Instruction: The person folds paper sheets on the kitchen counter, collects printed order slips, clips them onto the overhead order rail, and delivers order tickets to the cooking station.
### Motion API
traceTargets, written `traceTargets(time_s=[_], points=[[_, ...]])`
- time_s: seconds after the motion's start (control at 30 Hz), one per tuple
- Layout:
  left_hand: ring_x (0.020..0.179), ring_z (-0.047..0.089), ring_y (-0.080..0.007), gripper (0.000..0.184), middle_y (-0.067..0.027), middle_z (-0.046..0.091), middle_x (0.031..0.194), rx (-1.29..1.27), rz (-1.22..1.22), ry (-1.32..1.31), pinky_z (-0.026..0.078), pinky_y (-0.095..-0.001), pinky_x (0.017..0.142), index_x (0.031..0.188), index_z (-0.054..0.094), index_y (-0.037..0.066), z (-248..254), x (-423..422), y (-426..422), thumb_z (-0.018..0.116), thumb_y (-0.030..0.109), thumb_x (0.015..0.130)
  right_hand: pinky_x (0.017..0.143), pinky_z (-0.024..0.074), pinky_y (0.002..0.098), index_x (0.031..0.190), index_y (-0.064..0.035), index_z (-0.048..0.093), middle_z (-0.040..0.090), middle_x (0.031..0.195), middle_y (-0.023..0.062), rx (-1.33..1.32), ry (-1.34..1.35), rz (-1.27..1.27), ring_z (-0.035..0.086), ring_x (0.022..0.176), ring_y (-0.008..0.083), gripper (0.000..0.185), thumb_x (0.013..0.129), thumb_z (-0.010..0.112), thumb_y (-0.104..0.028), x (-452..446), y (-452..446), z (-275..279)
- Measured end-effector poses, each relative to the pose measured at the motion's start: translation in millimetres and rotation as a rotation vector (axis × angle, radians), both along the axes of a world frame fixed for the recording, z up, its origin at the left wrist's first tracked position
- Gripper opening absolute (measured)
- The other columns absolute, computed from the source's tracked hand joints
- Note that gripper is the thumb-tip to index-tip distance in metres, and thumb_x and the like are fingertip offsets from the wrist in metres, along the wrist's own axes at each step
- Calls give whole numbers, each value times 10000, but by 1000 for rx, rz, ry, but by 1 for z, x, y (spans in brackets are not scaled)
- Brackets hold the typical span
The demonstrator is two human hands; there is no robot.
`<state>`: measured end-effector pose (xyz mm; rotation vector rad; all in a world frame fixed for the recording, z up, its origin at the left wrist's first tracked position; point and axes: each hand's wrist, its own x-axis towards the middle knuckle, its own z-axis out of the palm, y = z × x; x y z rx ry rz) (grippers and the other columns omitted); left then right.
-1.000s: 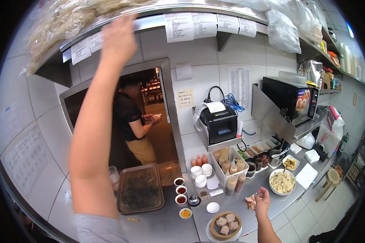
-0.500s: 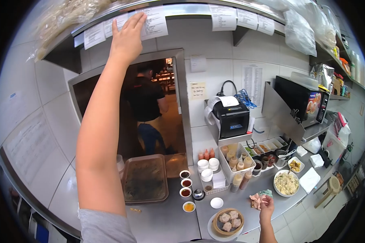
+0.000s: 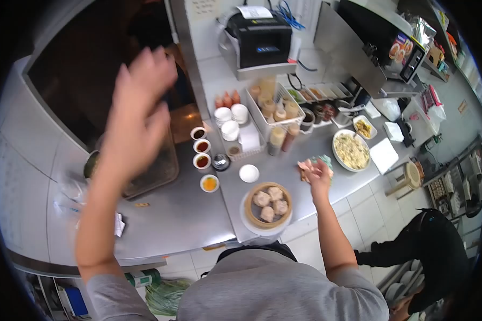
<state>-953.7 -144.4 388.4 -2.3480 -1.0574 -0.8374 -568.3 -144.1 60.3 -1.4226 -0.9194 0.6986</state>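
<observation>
My left hand is raised over the brown tray at the pass window, blurred by motion, its fingers and thumb apart and nothing visible in it. On the counter, my right hand has its fingers closed on a crumpled pink cloth; a green cloth lies against it. Between my arms, a round bamboo steamer with several dumplings rests on a white plate. A small white dish stands just behind the steamer.
Sauce cups and a call bell line the counter's middle. Behind stand a basket of squeeze bottles and a receipt printer. A bowl of rice sits at right. A person in black bends at lower right.
My left hand has come down from the paper slips on the overhead rail. The view has tilted downward. My right hand stays at the pink cloth.
</observation>
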Motion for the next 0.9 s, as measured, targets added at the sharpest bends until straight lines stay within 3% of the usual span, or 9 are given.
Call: traceTargets(time_s=[0.07, 0.13, 0.23, 0.4, 0.53, 0.63, 0.7, 0.77, 0.9], points=[[1339, 299, -320, 531, -132, 416, 1378, -477, -62, -71, 131, -509, 1108, 1289, 483, 102, -101, 6, -25, 574, 61, 767, 839, 455, 294, 1294, -23, 399, 533, 1131, 108, -50, -188, 5, 540, 979, 197, 681, 692, 716, -43, 7, 32, -16], [1292, 365, -319, 527, -137, 431, 1356, -897, -64, -434, 256, -452, 1079, 1303, 468, 96, -200, 18, -50, 599, 61, 794, 846, 453, 319, 1293, -17, 396, 529, 1139, 118, 10, -380, -20, 528, 1010, 227, 731, 647, 737, -45, 10, 65, -26], [1198, 470, -239, 489, -95, 503, 1279, -1172, 134, -877, 368, -372, 992, 1289, 477, 82, -298, 58, -93, 591, 26, 817, 868, 442, 345, 1282, -12, 409, 533, 1174, 136, 165, -430, -14, 516, 1070, 254, 730, 636, 746, -51, 4, 114, -19], [1153, 498, -188, 441, -88, 521, 1248, -1190, 207, -1261, 405, -320, 930, 1271, 487, 60, -335, 111, -130, 563, 0, 840, 893, 427, 348, 1231, -12, 454, 571, 1171, 154, 87, -75, 308, 544, 1079, 255, 616, 698, 747, -110, 15, 183, -61], [1104, 527, -179, 415, -83, 548, 1206, -1035, 341, -1290, 430, -301, 884, 1257, 493, 43, -328, 99, -136, 537, -12, 848, 829, 451, 347, 1191, -41, 494, 603, 1071, 136, 43, -133, 471, 583, 957, 253, 560, 706, 740, -172, 15, 125, 12], [1045, 550, -171, 391, -81, 566, 1178, -916, 399, -1296, 452, -300, 842, 1237, 508, 31, -327, 101, -135, 537, -3, 849, 773, 461, 382, 1178, -74, 520, 590, 963, 121, 284, -908, 842, 576, 873, 283, 557, 663, 720, -149, 28, 80, 62], [984, 562, -156, 373, -83, 570, 1168, -894, 421, -1276, 466, -295, 809, 1225, 514, 13, -330, 104, -130, 535, 20, 852, 756, 440, 400, 1127, -113, 566, 557, 884, 102, 368, -1186, 1033, 554, 859, 286, 541, 607, 714, -148, 21, 49, 98], [909, 569, -130, 365, -85, 566, 1169, -909, 442, -1226, 480, -284, 775, 1218, 512, -13, -333, 108, -120, 529, 56, 860, 768, 390, 380, 1086, -144, 601, 536, 864, 68, 422, -1394, 1154, 533, 885, 240, 447, 646, 679, -138, 13, 25, 115], [817, 612, -205, 339, -140, 619, 1078, -928, 539, -1129, 482, -307, 764, 1147, 580, 3, -326, 126, -90, 590, 114, 826, 766, 367, 359, 1012, -162, 608, 533, 852, 46, 595, -1579, 1204, 528, 896, 213, 277, 739, 582, -129, -13, 5, 105]])
